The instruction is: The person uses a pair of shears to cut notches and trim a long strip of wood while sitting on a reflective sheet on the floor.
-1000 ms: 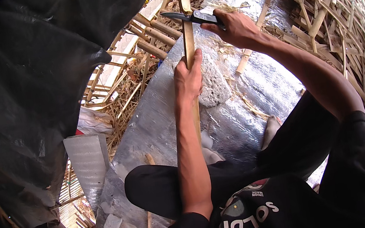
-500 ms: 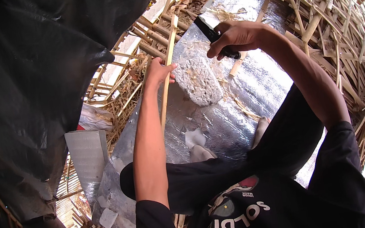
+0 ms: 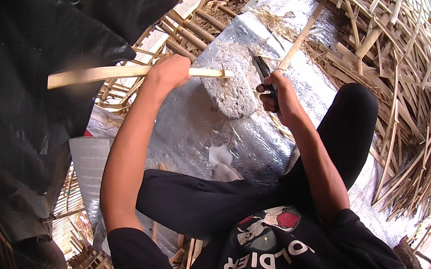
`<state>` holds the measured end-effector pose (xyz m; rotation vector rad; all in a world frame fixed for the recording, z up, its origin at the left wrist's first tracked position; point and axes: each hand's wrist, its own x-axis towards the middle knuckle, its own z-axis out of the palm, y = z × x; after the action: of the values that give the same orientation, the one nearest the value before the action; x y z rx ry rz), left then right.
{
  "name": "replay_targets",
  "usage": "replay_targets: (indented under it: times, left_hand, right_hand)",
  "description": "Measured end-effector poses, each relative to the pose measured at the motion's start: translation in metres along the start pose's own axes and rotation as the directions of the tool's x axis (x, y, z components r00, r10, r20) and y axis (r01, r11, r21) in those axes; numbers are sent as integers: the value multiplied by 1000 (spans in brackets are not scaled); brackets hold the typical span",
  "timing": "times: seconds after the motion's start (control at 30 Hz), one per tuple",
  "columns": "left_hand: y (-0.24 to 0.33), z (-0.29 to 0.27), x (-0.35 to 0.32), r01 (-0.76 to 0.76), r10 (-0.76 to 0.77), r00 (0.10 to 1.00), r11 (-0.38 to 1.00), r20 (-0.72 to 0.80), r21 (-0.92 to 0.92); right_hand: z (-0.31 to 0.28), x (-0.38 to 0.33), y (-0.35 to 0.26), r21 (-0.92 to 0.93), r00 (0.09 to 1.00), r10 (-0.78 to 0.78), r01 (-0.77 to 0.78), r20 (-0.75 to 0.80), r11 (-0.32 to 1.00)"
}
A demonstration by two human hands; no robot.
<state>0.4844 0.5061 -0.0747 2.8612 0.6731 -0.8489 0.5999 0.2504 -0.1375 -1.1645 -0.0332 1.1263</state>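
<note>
My left hand (image 3: pixel 168 72) is closed around a pale split bamboo strip (image 3: pixel 101 74), which lies nearly level across the view. Its right end rests on or just over a rough, pitted grey-white block (image 3: pixel 234 99); contact cannot be made out. Just right of the block, my right hand (image 3: pixel 283 95) grips a black knife (image 3: pixel 260 67) by its handle, the dark blade pointing away from me near the strip's end. Part of the handle is hidden by my fingers.
Silvery foil sheeting (image 3: pixel 181 120) covers the floor beneath the block. A large heap of split bamboo (image 3: pixel 380 58) is at the right, and a bamboo pole (image 3: pixel 303 36) lies near it. Black plastic sheeting (image 3: pixel 50 36) hangs on the left, above a grey panel (image 3: pixel 92 167).
The bamboo strip has swung from steeply upright to nearly level, its end now at the block. My right hand has come down and nearer with the knife, beside the block.
</note>
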Motion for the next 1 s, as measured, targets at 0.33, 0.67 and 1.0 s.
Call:
replay_targets:
  times: [0.33,0.67,1.0]
  left_hand:
    - [17,0,3,13,-20,998,989,51,144]
    - [16,12,5,20,49,962,968,-267,250]
    - [8,-31,-85,272,196,-7,944,-981,187]
  right_hand:
    - [20,18,92,-660,937,-283,344,202,668]
    - [31,19,106,-729,903,-395,385,170,566]
    - [34,19,94,-796,953,-291,244,90,554]
